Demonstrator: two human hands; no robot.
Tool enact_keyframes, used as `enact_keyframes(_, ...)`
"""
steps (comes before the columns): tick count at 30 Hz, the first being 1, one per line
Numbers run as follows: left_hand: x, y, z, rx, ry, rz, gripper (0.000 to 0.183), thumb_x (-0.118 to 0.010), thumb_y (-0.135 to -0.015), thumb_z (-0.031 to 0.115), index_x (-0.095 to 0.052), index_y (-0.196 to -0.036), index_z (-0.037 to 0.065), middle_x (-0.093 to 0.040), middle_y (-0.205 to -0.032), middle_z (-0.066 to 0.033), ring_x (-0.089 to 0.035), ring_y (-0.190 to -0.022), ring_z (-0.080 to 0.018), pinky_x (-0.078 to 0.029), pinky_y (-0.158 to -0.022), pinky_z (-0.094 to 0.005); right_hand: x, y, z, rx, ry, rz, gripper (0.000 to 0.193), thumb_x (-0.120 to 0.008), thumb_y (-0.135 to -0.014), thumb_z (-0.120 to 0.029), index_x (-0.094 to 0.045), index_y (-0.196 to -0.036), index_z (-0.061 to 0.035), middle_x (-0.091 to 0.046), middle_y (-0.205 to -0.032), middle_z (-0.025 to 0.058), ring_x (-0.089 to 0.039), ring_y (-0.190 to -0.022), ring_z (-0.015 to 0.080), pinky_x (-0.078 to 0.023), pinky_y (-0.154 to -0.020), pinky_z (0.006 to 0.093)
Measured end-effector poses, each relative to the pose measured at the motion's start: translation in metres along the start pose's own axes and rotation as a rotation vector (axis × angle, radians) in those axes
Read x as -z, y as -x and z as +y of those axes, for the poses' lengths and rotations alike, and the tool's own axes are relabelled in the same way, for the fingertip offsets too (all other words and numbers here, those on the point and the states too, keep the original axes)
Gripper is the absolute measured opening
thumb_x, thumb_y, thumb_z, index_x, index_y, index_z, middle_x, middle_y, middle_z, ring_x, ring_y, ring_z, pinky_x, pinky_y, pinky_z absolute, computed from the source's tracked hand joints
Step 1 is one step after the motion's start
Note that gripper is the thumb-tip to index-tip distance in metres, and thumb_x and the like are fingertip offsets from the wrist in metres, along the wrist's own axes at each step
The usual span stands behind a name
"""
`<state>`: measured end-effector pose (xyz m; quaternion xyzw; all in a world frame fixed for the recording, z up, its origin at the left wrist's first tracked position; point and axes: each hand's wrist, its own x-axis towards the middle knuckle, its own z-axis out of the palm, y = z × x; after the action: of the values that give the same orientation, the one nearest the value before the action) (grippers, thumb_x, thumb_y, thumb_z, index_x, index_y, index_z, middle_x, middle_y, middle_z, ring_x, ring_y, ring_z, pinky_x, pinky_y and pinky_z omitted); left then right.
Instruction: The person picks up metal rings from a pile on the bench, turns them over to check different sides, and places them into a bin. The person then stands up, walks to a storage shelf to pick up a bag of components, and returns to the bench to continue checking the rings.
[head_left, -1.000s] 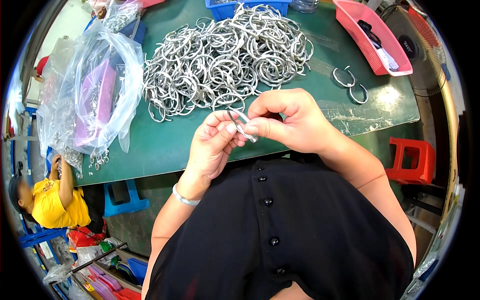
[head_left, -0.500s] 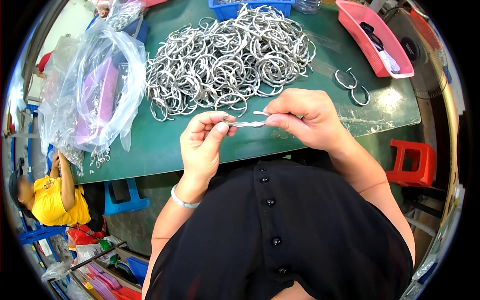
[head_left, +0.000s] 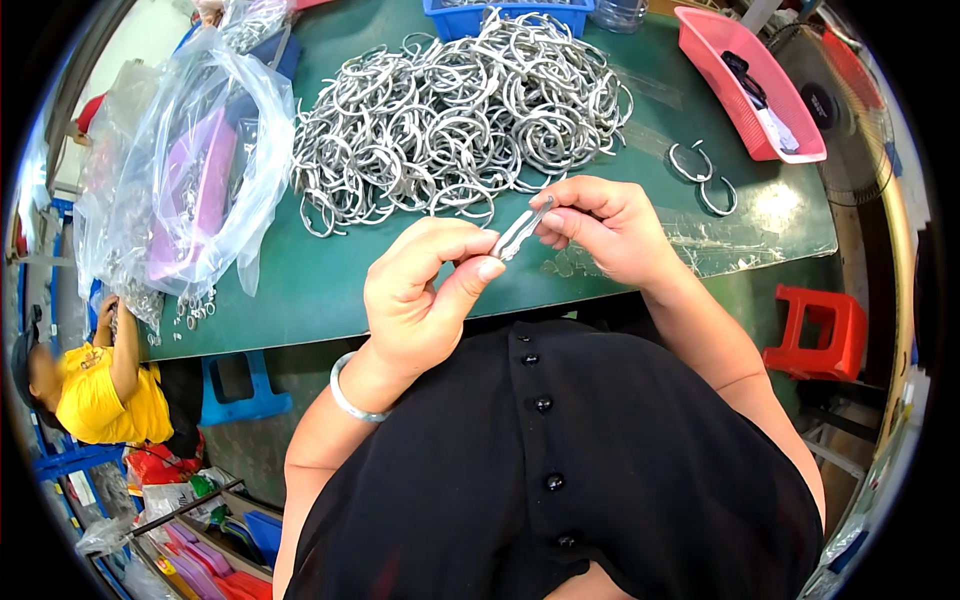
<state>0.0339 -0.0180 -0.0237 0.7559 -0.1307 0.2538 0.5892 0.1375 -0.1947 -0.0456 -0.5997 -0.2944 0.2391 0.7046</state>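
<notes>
Ring in hand: a metal ring (head_left: 522,232), silver and shiny, seen nearly edge-on so it reads as a thin, slanted sliver; it sits in the air between both hands, just above the near edge of the green table (head_left: 330,285).
Left hand: the left hand (head_left: 420,295) pinches the lower end of the ring between thumb and forefinger, the other fingers curled in; a plain silver bangle (head_left: 350,398) circles the wrist.
Right hand: the right hand (head_left: 610,230) grips the upper end of the same ring with its fingertips, knuckles bent.
Pile: a big heap of rings (head_left: 455,115) of the same silver metal lies on the far middle of the table, tangled and too many to count.
Loose rings: two open rings (head_left: 702,178) lie side by side on the right, apart from the heap.
Trays: one pink tray (head_left: 765,80) at the far right holding dark items; one blue tray (head_left: 525,12) at the far edge behind the heap.
Bags: a cluster of clear plastic bags (head_left: 190,170) on the left, with purple shapes and more metal pieces inside; the exact number is unclear.
Stools: one red stool (head_left: 825,335) under the right side, one blue stool (head_left: 240,385) under the left.
Other person: one person in a yellow shirt (head_left: 95,395) sits low on the left.
</notes>
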Motion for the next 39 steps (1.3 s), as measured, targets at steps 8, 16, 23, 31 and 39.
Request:
enact_keyframes(8,-0.01,-0.001,0.004,0.13,0.13,0.027,0.024,-0.064,-0.072,-0.003,-0.057,-0.095,-0.003,-0.056,-0.078,-0.0061,-0.053,-0.067,-0.0096,-0.043,-0.059,-0.0209,-0.001,-0.002,0.005,-0.064,-0.046,-0.042,0.014,-0.053,-0.083,-0.005,-0.058,-0.094,0.0014,-0.061,-0.076,0.0037,-0.055,-0.066,0.0077,-0.047,-0.062,0.0221)
enact_keyframes(16,-0.011,-0.002,0.006,0.166,0.154,-0.001,0.027,-0.064,-0.073,-0.003,-0.055,-0.098,-0.004,-0.057,-0.08,-0.006,-0.053,-0.068,-0.0084,-0.043,-0.06,-0.02,-0.001,-0.002,0.005,-0.105,-0.065,-0.061,0.014,-0.053,-0.083,-0.006,-0.059,-0.094,0.0012,-0.061,-0.076,0.0039,-0.055,-0.066,0.0075,-0.047,-0.062,0.0219)
enact_keyframes(23,-0.004,-0.002,0.002,0.312,0.221,0.113,0.022,-0.056,-0.08,0.0,-0.053,-0.102,-0.003,-0.058,-0.081,-0.0063,-0.055,-0.07,-0.0099,-0.046,-0.063,-0.021,0.0,-0.002,-0.003,-0.098,-0.053,-0.027,0.014,-0.054,-0.083,-0.008,-0.058,-0.093,0.0009,-0.06,-0.076,0.003,-0.055,-0.067,0.0075,-0.046,-0.062,0.022)
enact_keyframes(31,0.008,0.001,-0.029,0.695,0.668,0.199,0.015,-0.053,-0.085,0.008,-0.055,-0.097,0.0,-0.06,-0.08,-0.0067,-0.055,-0.062,-0.0101,-0.046,-0.058,-0.0209,-0.018,-0.008,-0.025,0.071,-0.025,-0.104,0.011,-0.058,-0.082,-0.007,-0.059,-0.088,0.0017,-0.055,-0.075,0.0018,-0.052,-0.064,0.0058,-0.043,-0.057,0.0189)
enact_keyframes(39,0.006,0.003,-0.033,0.819,0.959,0.17,0.015,-0.052,-0.084,0.008,-0.054,-0.097,-0.001,-0.059,-0.079,-0.0063,-0.052,-0.062,-0.0098,-0.044,-0.057,-0.0225,-0.026,-0.009,-0.031,0.111,0.091,-0.085,0.01,-0.057,-0.082,-0.01,-0.058,-0.082,0.0003,-0.058,-0.072,0.0012,-0.051,-0.065,0.0052,-0.042,-0.058,0.0199)
